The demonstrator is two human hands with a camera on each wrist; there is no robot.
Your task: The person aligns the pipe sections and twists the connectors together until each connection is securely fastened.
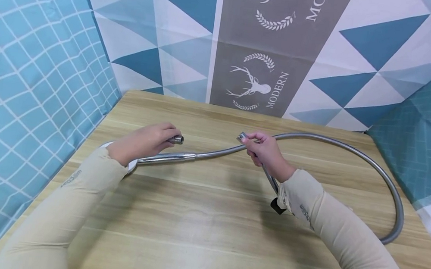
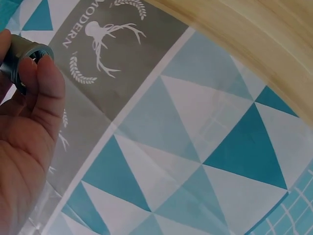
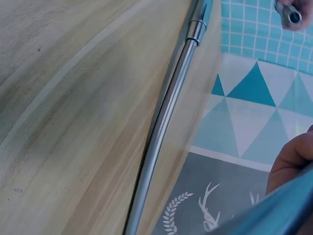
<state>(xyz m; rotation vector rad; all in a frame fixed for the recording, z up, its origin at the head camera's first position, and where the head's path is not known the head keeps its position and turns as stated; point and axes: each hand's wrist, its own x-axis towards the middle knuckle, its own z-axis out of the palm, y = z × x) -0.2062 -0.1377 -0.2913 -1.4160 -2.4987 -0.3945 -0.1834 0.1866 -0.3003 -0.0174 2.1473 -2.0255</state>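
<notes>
In the head view my left hand [image 1: 148,140] holds a short metal cylindrical fitting [image 1: 177,139], its hollow end facing right. The left wrist view shows thread inside the rim of this fitting [image 2: 36,53], with fingertips pressed to it. My right hand [image 1: 270,153] pinches the chrome end connector [image 1: 241,136] of a grey flexible shower hose [image 1: 316,137], the connector pointing up and left. A chrome shower head [image 1: 166,158] lies on the table below the left hand, joined to the hose's other end; the left wrist and sleeve hide most of its round face.
The hose loops across the right side of the wooden table [image 1: 189,244] and passes behind the right forearm. A small black block [image 1: 278,206] sits at the right wrist. Patterned cloth [image 1: 186,32] hangs behind the table, with blue checked cloth [image 1: 31,69] at left.
</notes>
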